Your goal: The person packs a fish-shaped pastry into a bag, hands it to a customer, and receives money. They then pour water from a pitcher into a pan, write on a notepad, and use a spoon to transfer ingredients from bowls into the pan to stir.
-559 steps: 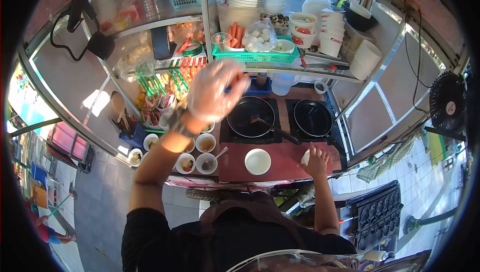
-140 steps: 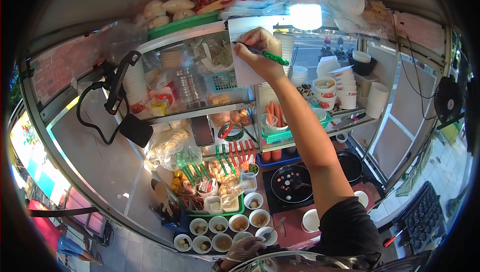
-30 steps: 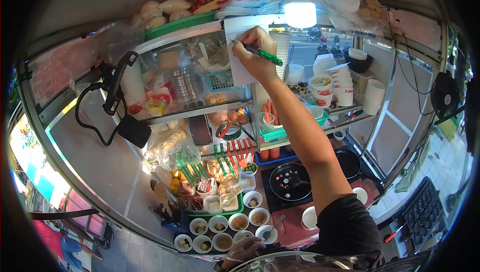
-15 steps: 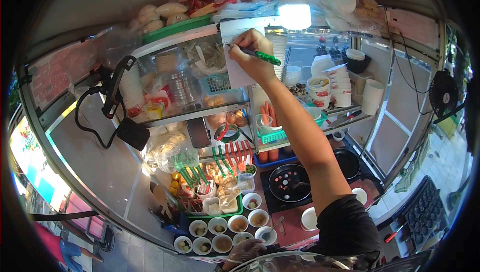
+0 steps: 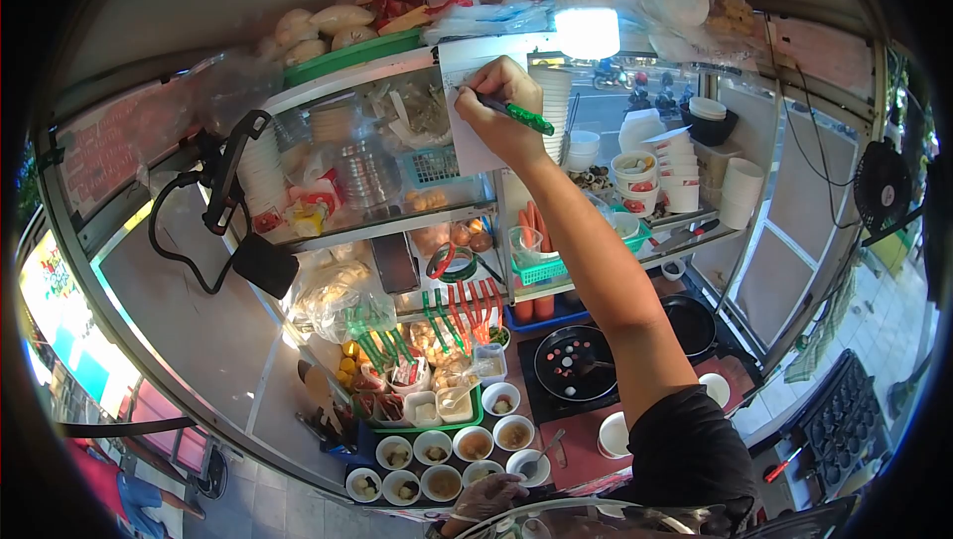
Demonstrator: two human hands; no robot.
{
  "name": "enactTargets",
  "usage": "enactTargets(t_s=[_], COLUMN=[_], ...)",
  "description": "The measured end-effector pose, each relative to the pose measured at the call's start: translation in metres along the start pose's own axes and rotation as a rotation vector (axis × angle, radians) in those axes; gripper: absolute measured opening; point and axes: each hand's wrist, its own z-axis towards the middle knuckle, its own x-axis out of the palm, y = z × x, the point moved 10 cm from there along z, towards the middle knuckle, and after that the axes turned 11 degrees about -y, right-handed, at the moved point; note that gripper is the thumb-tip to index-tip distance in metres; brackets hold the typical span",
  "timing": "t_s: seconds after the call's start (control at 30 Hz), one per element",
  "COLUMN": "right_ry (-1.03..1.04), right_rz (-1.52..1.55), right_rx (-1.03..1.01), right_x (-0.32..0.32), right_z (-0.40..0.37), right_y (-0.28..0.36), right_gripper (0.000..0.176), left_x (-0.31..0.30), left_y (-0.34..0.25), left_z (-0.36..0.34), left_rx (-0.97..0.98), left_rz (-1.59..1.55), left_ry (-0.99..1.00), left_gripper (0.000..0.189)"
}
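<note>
Right hand [image 5: 504,110], one, twelve o'clock: fingers closed around one dark, green-ended pen [image 5: 530,120], its green end projecting toward four o'clock, over one white paper sheet [image 5: 473,147]. Left hand [image 5: 487,496], one, six o'clock: near ten small round white bowls [image 5: 474,442]; I cannot tell its grip. Round black pans [image 5: 548,378]: two.

A glaring white lamp [image 5: 587,33] and daylight brighten the scene, with fisheye bending and dark, blurred edges.
</note>
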Motion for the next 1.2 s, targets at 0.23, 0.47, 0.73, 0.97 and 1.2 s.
enactTargets(t_s=[0.23, 0.47, 0.73, 0.97, 1.2], right_ry=[-0.02, -0.009, -0.062, -0.078, -0.035], right_rz=[0.037, 0.215, 0.159, 0.192, 0.26], right_rx=[0.023, 0.164, 0.107, 0.172, 0.226], right_x=[-0.001, 0.0, -0.001, -0.004, -0.006], right_z=[-0.004, -0.008, -0.003, -0.005, -0.004], right_y=[-0.012, -0.03, -0.021, -0.018, -0.02], right_gripper=[0.027, 0.027, 0.028, 0.028, 0.027], left_x=[-0.002, -0.005, -0.006, -0.007, -0.005], left_y=[-0.013, -0.006, -0.007, -0.013, -0.011], left_z=[-0.008, -0.006, -0.003, -0.005, -0.006], left_rx=[-0.052, -0.021, 0.046, 0.039, -0.024], left_rz=[0.067, 0.025, 0.025, 0.073, 0.079], left_ry=[-0.03, -0.025, -0.026, -0.032, -0.068], left_gripper=[0.032, 0.033, 0.033, 0.032, 0.032])
